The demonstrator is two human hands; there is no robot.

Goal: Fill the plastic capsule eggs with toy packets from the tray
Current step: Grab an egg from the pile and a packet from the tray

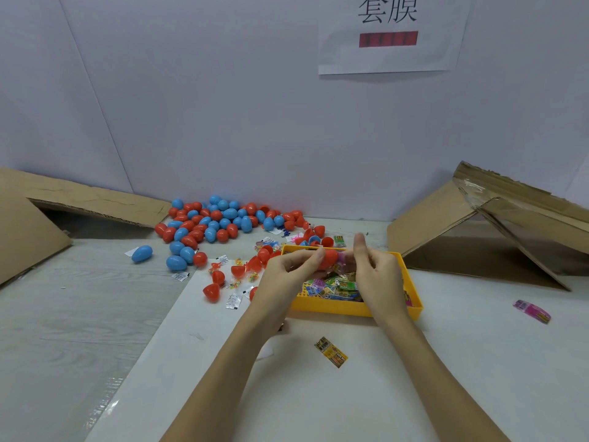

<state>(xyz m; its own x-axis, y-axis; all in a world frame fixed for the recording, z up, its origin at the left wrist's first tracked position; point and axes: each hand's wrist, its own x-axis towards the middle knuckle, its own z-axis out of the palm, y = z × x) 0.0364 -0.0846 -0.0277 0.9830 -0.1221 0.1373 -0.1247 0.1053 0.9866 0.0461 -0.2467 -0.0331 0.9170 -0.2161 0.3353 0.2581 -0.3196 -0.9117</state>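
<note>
Both hands are raised over the yellow tray [350, 309], meeting above its far half. Left hand [287, 269]: fingers curled round a red egg half [330, 257], open end facing right. Right hand [376, 269]: thumb and fingers pinch a pinkish packet [343, 259] at the mouth of the egg half, index finger sticking up; the packet is touching or partly inside the half, blurred, cannot tell which.

The tray holds a heap of green, yellow and blue toy packets [334, 287]. One yellow packet [330, 351] lies on the white sheet near the tray's front edge; one pink packet [531, 311] sits well apart to the right.

A pile of red and blue eggs [216, 222] lies against the back wall, left of the tray. Loose red halves and small clear packets [234, 300] are scattered between the pile and the tray. A single blue egg [142, 253] lies apart at left.
</note>
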